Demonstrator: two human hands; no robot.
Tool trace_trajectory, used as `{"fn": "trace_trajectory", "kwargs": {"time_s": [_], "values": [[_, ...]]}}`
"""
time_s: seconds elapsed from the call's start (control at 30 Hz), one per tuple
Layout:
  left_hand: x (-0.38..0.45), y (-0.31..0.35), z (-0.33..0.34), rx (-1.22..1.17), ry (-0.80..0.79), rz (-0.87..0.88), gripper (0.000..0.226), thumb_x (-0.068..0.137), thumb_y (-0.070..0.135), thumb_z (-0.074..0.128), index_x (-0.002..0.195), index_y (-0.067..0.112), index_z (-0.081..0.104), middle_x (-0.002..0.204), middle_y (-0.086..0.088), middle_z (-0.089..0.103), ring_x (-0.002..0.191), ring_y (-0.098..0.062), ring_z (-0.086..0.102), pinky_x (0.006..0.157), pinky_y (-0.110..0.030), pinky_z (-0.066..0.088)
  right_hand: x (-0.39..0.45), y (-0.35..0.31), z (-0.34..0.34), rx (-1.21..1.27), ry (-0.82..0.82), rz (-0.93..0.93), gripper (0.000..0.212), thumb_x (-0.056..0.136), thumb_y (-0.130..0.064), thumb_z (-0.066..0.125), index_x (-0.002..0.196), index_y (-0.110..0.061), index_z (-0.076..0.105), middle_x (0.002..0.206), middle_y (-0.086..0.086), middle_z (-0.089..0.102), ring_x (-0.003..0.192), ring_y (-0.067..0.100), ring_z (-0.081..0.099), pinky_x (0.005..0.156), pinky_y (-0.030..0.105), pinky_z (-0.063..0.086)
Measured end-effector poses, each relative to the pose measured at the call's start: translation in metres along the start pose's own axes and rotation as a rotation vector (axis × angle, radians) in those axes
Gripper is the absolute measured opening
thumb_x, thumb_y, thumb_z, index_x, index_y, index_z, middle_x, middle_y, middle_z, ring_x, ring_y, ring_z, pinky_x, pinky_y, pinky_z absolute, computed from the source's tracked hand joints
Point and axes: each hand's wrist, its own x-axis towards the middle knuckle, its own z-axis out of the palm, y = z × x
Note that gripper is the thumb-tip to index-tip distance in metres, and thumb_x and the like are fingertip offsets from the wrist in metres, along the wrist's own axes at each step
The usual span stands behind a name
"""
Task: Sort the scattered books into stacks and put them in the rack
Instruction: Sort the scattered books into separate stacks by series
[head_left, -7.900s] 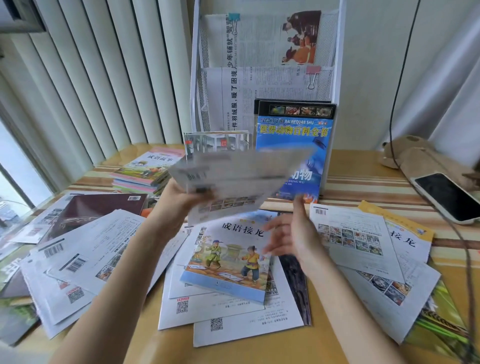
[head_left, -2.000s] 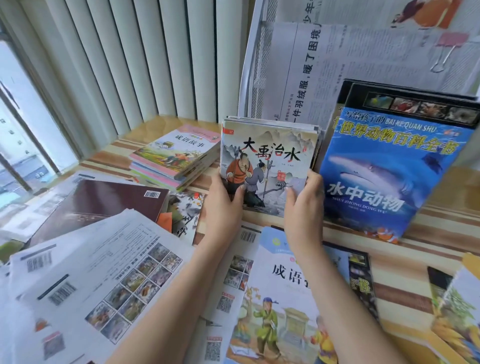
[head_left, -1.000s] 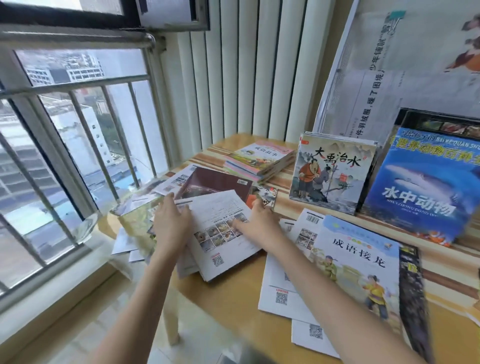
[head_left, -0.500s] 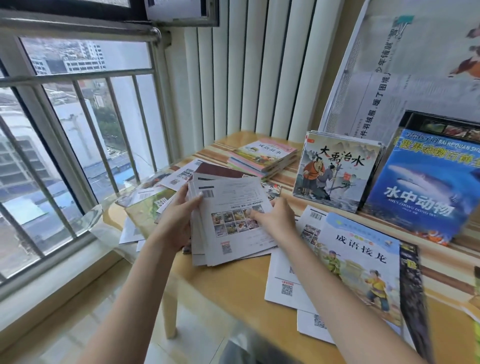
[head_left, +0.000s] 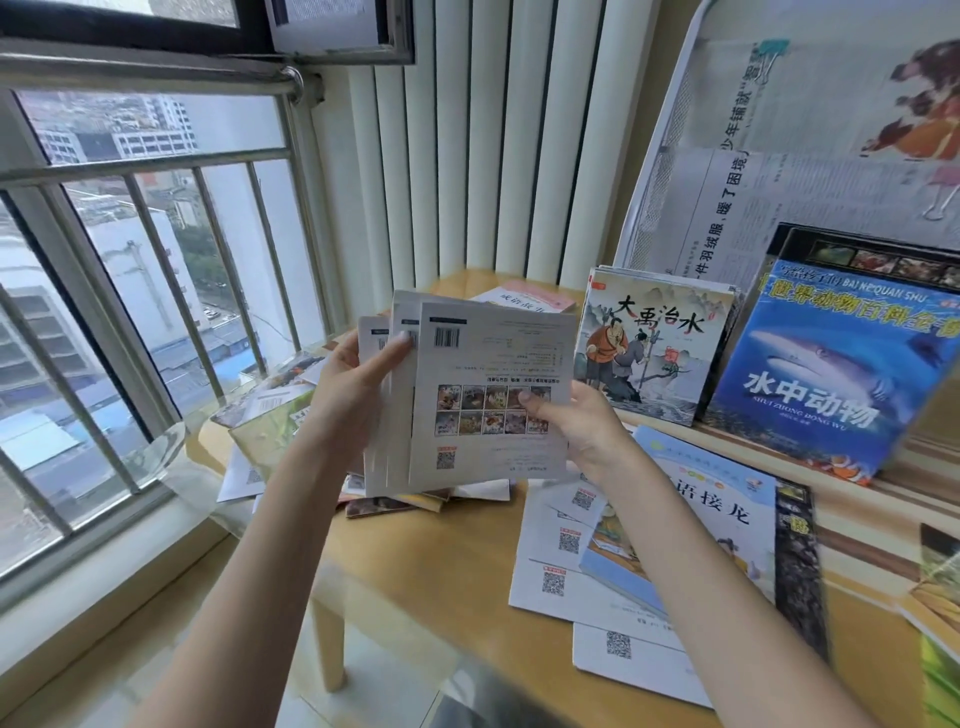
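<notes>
I hold a bundle of thin white-backed booklets (head_left: 488, 364) upright above the table's left end. My left hand (head_left: 353, 389) grips its left edge, thumb across the front near the barcode. My right hand (head_left: 582, 421) pinches the lower right corner, thumb on the picture grid. The white wire rack (head_left: 660, 140) stands at the back right. In its bottom shelf stand a stack of ink-painting picture books (head_left: 654, 343) and a blue shark book (head_left: 831, 364). More books lie flat on the table: a blue-covered one (head_left: 717, 514) on white booklets (head_left: 550, 587).
The wooden table (head_left: 447, 561) ends at the left near a barred window (head_left: 130, 291). A green-covered book (head_left: 270, 431) and loose booklets lie at the table's left end. A pink-topped stack (head_left: 535, 299) sits behind the bundle. Clipped newspapers (head_left: 810, 171) fill the rack's upper shelves.
The booklets lay on the table under both hands one second ago. Both hands have gathered them and lifted the bundle upright off the table.
</notes>
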Motion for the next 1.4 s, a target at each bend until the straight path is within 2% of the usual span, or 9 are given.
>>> {"fn": "trace_trajectory", "kwargs": {"time_s": [0.2,0.4,0.57,0.7,0.9,1.0,1.1,1.2,1.4], "values": [[0.003,0.017,0.031,0.01,-0.192,-0.056,0.025,0.071,0.014,0.065,0.096,0.012,0.062,0.081,0.0,0.074,0.073,-0.014,0.07,0.064,-0.029,0.058,-0.003,-0.009,-0.019,0.222,0.02,-0.09,0.031,0.083,-0.011,0.068,0.112,-0.017,0.061,0.117,0.006,0.066,0.11,0.026,0.058,0.098,0.053,0.043],[0.002,0.011,0.076,0.288,-0.288,0.023,0.029,0.073,0.008,0.073,0.098,0.02,0.064,0.09,0.003,0.073,0.083,-0.012,0.07,0.077,-0.03,0.058,-0.01,-0.017,-0.052,0.054,0.068,-0.258,0.043,0.08,-0.009,0.072,0.116,-0.022,0.052,0.117,-0.001,0.064,0.11,0.016,0.058,0.092,0.034,0.045],[-0.003,0.0,0.102,0.468,-0.391,0.216,0.013,0.083,0.003,0.067,0.087,0.015,0.069,0.071,0.015,0.07,0.066,0.0,0.064,0.064,-0.015,0.051,-0.027,-0.012,-0.113,0.212,0.19,0.08,0.014,0.094,-0.011,0.045,0.097,-0.014,0.059,0.092,0.01,0.061,0.08,0.024,0.063,0.06,0.033,0.055],[-0.011,-0.01,0.122,0.644,-0.677,0.39,0.016,0.081,0.013,0.069,0.09,0.025,0.075,0.103,0.009,0.069,0.098,-0.001,0.058,0.091,-0.03,0.046,-0.043,0.009,-0.147,0.543,-0.056,0.33,0.077,0.094,-0.06,0.025,0.101,0.0,0.072,0.105,0.022,0.068,0.086,0.031,0.071,0.058,0.03,0.06],[-0.027,-0.029,0.143,1.266,-0.686,0.685,0.069,0.079,0.008,0.069,0.129,0.05,0.047,0.154,0.015,0.022,0.137,-0.011,0.011,0.109,-0.067,0.01,-0.059,0.025,-0.16,0.555,-0.132,0.252,0.028,0.059,-0.01,0.07,0.082,0.006,0.072,0.074,0.017,0.072,0.06,0.02,0.07,0.05,0.025,0.057],[-0.018,-0.038,0.133,0.916,-0.487,0.339,0.079,0.088,-0.008,0.049,0.148,0.035,0.02,0.156,0.001,0.021,0.133,-0.013,0.034,0.111,-0.035,0.034,-0.057,0.031,-0.167,0.509,-0.228,0.082,0.052,0.058,-0.014,0.087,0.107,-0.007,0.071,0.112,0.018,0.067,0.095,0.024,0.068,0.089,0.04,0.053],[-0.012,-0.043,0.125,0.313,-0.404,-0.045,0.041,0.098,0.03,0.042,0.139,0.027,0.041,0.103,0.009,0.067,0.073,0.0,0.056,0.066,-0.016,0.047,-0.048,0.035,-0.171,0.441,-0.126,-0.056,0.063,0.05,-0.03,0.092,0.109,-0.025,0.069,0.114,0.01,0.067,0.108,0.021,0.063,0.092,0.042,0.048],[-0.014,-0.045,0.132,0.397,-0.504,-0.056,0.035,0.088,0.047,0.044,0.116,0.029,0.052,0.094,0.004,0.06,0.075,-0.004,0.054,0.066,-0.015,0.041,-0.05,0.026,-0.16,0.294,-0.076,-0.126,0.045,0.053,-0.038,0.089,0.093,-0.03,0.069,0.107,0.002,0.068,0.108,0.02,0.061,0.093,0.038,0.049],[-0.026,-0.088,0.143,0.457,-0.42,-0.013,0.039,0.088,0.007,0.063,0.115,0.013,0.035,0.091,0.003,0.053,0.067,0.01,0.055,0.068,-0.013,0.05,-0.046,0.029,-0.133,-0.082,0.222,-0.08,0.022,0.075,-0.034,0.073,0.088,-0.027,0.058,0.091,-0.004,0.068,0.088,0.01,0.063,0.088,0.031,0.043]]}}
